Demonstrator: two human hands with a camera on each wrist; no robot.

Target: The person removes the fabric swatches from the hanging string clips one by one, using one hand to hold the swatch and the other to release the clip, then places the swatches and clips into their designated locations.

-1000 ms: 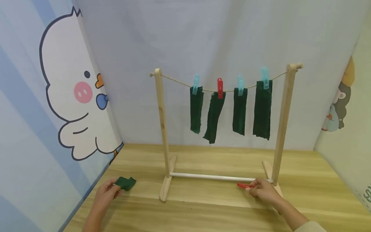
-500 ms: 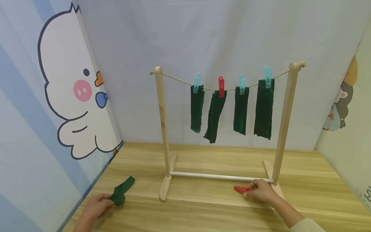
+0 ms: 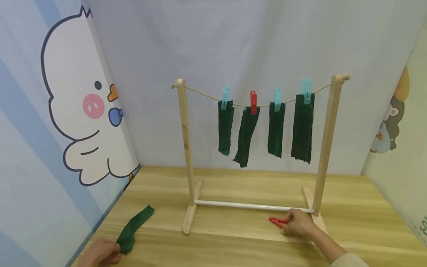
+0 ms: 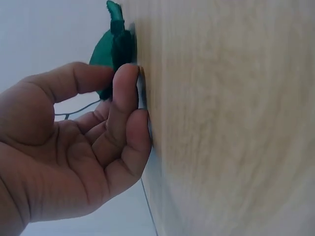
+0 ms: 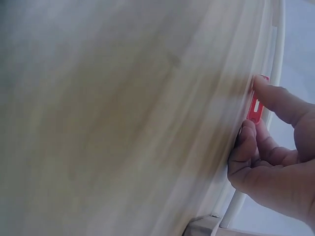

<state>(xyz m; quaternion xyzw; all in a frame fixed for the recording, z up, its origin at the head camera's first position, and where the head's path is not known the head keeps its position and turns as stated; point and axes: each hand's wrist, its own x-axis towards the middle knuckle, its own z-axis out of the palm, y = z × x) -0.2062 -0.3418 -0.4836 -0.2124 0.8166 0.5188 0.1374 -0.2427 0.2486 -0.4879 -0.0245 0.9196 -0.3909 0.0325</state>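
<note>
Where the green cloth [image 3: 136,224] is: on the tabletop [image 3: 213,250], to the left of the wooden rack [image 3: 186,141].
Left hand [image 3: 102,251]: its finger and thumb pinch the near end of the cloth.
Cloth feel: likely light, soft and floppy, so it may fold; an end or corner looks best to hold.
Right hand [image 3: 298,222]: it pinches the red clip [image 3: 274,220], low by the rack's white bar [image 3: 240,205].
Clip feel: likely light, hard and springy; the two spread ends look good to squeeze.

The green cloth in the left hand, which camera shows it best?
The head view, where the green cloth shows lengthwise. The left wrist view shows it foreshortened, partly behind the left hand; the right wrist view misses it.
</note>
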